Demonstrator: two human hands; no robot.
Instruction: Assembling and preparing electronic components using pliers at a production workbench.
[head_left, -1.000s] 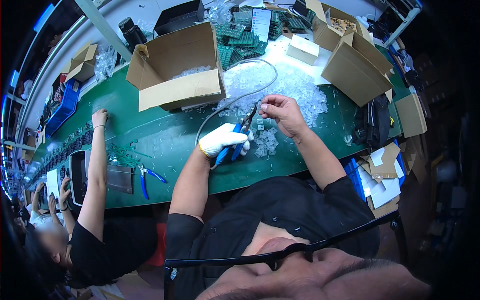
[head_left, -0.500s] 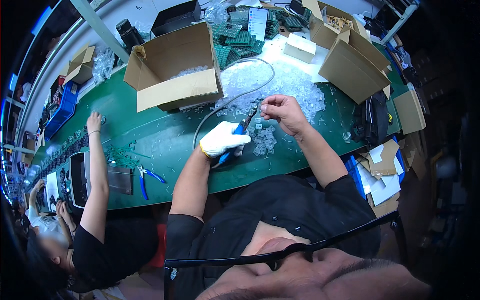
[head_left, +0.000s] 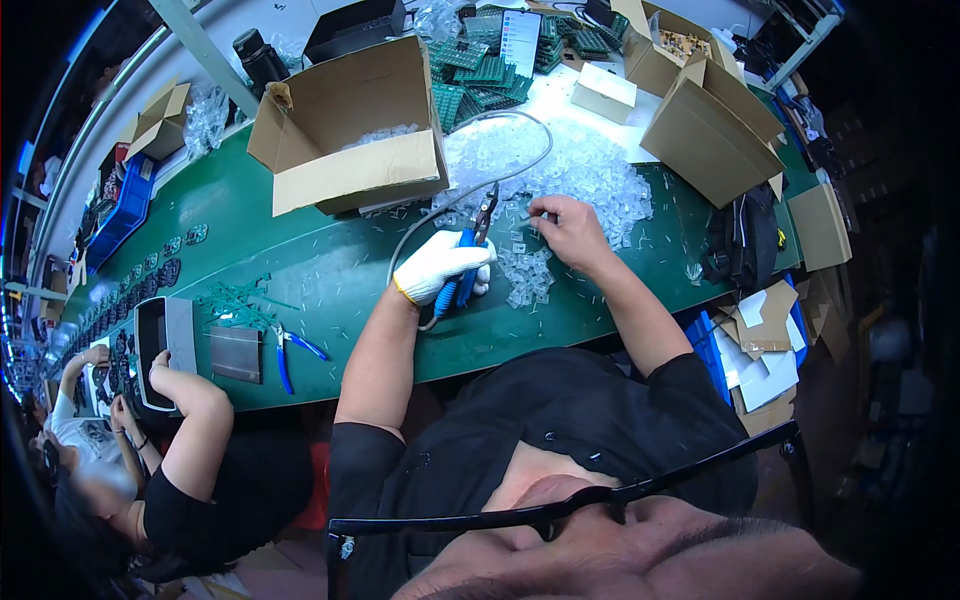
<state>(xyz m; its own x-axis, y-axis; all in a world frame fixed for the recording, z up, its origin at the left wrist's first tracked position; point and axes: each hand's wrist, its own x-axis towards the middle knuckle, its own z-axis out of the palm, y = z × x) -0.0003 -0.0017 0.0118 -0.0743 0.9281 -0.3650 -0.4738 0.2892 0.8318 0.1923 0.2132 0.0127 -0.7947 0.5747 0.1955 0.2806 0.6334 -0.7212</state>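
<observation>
My left hand (head_left: 440, 268), in a white glove, is wrapped round blue-handled nippers (head_left: 486, 215); their metal jaws point away from me. A grey cable (head_left: 405, 237) runs from the lower end of the handles. My right hand (head_left: 572, 235) is bare, with thumb and fingers pinched together just right of the jaws. What lies between those fingertips is too small to make out. Below the right fingers sits a small heap of clear plastic pieces (head_left: 528, 277). A much larger pile of clear pieces (head_left: 590, 175) spreads behind both hands.
An open cardboard box (head_left: 360, 175) stands behind my left hand, another carton (head_left: 710, 130) at the right. Green circuit boards (head_left: 465, 75) are stacked at the back. Blue pliers (head_left: 287, 360) lie left, near a co-worker's arm (head_left: 195, 430) and a grey bin (head_left: 180, 335).
The nippers have turned more upright and moved left, away from my right fingertips. My right hand has shifted slightly right and down. The co-worker's arm has drawn back to the grey bin.
</observation>
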